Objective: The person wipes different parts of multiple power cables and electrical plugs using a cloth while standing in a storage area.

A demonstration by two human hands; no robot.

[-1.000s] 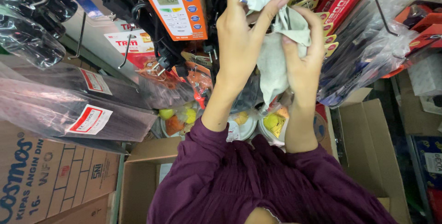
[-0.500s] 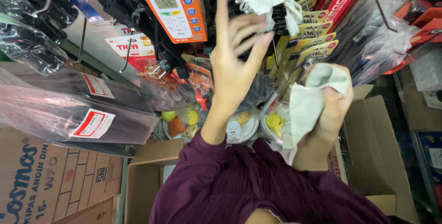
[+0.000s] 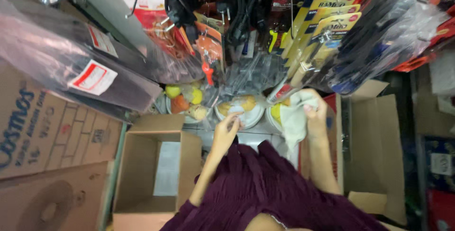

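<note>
A small, crowded hardware or general goods shop is showing here. Carded goods in yellow blister packs [image 3: 316, 20] are hanging from hooks at the far right, with black cables [image 3: 239, 8] dangling beside them. Plastic-wrapped dark bundles [image 3: 80, 65] are sticking out on the left. Open cardboard boxes [image 3: 156, 169] of stock are crowding the floor nearby.

Open box [image 3: 156, 169] left of cloth [image 3: 295, 119]

The floor [image 3: 251, 138] is pale and only partly visible between stock. Directly on it stand an open cardboard box [image 3: 156, 169] at left, taller cartons [image 3: 374, 145] at right, and clear-wrapped round packs [image 3: 241, 110] of coloured items between them.
</note>
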